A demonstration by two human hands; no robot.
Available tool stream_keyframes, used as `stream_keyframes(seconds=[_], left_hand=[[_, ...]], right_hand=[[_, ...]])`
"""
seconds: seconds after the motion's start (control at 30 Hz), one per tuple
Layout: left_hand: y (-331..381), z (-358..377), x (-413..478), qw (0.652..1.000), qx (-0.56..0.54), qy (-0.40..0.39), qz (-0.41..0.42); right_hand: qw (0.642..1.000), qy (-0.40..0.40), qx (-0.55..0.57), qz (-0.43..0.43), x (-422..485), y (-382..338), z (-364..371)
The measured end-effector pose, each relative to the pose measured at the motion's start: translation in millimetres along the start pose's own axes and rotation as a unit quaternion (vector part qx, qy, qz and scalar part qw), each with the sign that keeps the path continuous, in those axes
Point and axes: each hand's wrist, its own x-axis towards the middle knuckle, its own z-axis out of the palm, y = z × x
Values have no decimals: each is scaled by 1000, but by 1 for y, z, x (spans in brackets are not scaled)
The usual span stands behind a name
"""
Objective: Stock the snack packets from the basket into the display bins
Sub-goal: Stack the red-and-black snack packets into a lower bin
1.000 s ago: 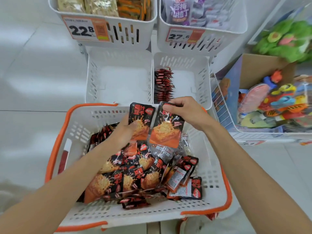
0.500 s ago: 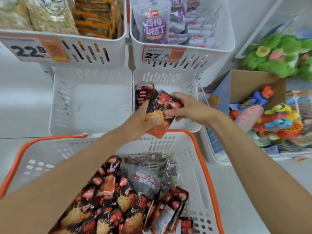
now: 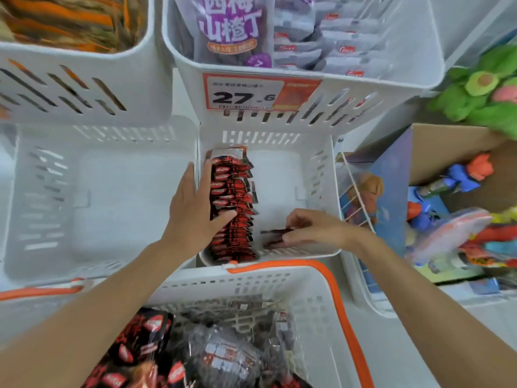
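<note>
Your left hand (image 3: 193, 211), fingers straight, braces packet row (image 3: 233, 203) at bin (image 3: 321, 169) 9 o'clock; right hand (image 3: 316, 229) pinches packet (image 3: 275, 235) at 5.

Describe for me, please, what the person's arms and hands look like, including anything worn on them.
Both hands are bare: the left hand and the right hand wear no gloves, and no ring shows on the visible fingers. The left forearm and right forearm carry no sleeve, watch or bracelet as far as the frame reaches.

Price tag (image 3: 261, 92) on upper white bin (image 3: 391, 88) – "27.6", purple bag (image 3: 229, 26) inside – probably "西梅山楂丁", smaller print blurred
</note>
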Motion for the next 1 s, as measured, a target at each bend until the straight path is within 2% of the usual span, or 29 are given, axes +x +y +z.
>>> stream_keyframes(seconds=[0.07,0.17,0.3,0.47,0.6,0.67,0.73,0.8,0.9,1.0], left_hand=[[0,4,-2,999,-42,2,1],[1,6,-3,996,-83,12,10],[1,5,-4,995,-100,15,13],[2,4,-5,993,-114,11,13],[4,3,-6,993,-119,6,10],[4,2,-6,993,-121,8,7],[5,2,-6,992,-124,8,4],[5,2,-6,992,-125,7,1],[5,2,-6,992,-124,6,-4],[6,2,-6,992,-124,7,-6]], right_hand=[[998,-34,-8,46,-2,0,-6],[987,-97,-105,76,-2,-1,-5],[996,-76,-10,55,0,-7,8],[995,-64,-33,74,7,-11,22],[979,-135,122,96,-4,-8,4],[981,-142,107,82,-7,-6,1],[990,-118,35,71,-7,-7,4],[992,-106,30,65,-6,-3,7],[987,-84,119,72,-6,-1,10],[962,-46,249,101,-2,3,11]])
